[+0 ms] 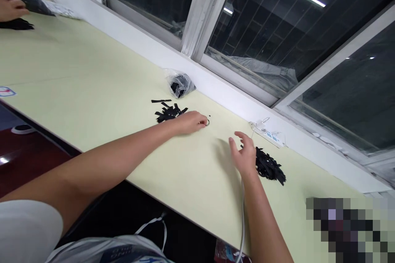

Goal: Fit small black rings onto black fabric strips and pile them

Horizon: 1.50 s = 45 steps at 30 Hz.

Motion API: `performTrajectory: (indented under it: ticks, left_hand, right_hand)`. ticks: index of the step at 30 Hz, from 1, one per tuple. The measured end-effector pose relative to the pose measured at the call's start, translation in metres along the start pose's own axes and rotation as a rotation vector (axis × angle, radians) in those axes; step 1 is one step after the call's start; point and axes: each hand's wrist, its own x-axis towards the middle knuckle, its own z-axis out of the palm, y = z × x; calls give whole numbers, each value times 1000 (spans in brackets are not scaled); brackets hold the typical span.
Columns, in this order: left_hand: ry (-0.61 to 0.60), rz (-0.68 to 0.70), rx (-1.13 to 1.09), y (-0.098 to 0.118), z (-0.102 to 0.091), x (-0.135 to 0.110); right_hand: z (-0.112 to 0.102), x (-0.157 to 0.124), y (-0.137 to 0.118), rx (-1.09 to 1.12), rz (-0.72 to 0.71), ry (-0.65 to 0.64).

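Observation:
My left hand (191, 122) reaches over the table with its fingertips pinched together. At the fingertips shows a small dark ring-like piece (207, 123), too small to make out well. Beside that wrist lies a loose pile of short black fabric strips (168, 112), partly hidden by the forearm. My right hand (245, 154) is raised a little above the table, thumb and fingers apart, with nothing seen between them. Just to its right is a larger heap of black strips (270, 166); a dark end shows past the hand's left side.
A clear plastic bag (180, 84) with black pieces stands near the window wall. A white power strip (270, 135) lies along the wall. A white cable (242, 218) runs over the table's front edge. Another person's hand (12, 7) rests by black material at far left.

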Motion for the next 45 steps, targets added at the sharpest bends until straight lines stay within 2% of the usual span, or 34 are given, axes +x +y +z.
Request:
performTrajectory:
  ticks: [3, 6, 9, 13, 19, 25, 33, 39, 42, 45]
  left_hand:
    - [-101, 93, -293, 33, 21, -5]
    - [-128, 110, -413, 51, 36, -10]
    - [-162, 107, -421, 53, 39, -13]
    - [-184, 113, -403, 52, 34, -14]
    - [-192, 95, -344, 52, 32, -14]
    - [-178, 69, -459, 46, 38, -12]
    - [-165, -73, -610, 28, 46, -3]
    - [-142, -60, -583, 30, 47, -3]
    - [-52, -36, -441, 30, 46, -3]
    - [141, -30, -309, 25, 42, -2]
  right_hand:
    - [10, -6, -20, 297, 8, -270]
    - [16, -9, -23, 492, 71, -484]
    - [18, -9, -16, 544, 163, -584]
    - [17, -6, -9, 527, 195, -644]
    - [13, -6, -9, 484, 242, -661]
    - [9, -5, -7, 496, 253, -707]
    - [12, -5, -5, 545, 347, -617]
    - [16, -8, -4, 511, 277, -609]
    - [18, -8, 0, 460, 281, -549]
    - [19, -6, 4, 437, 322, -484]
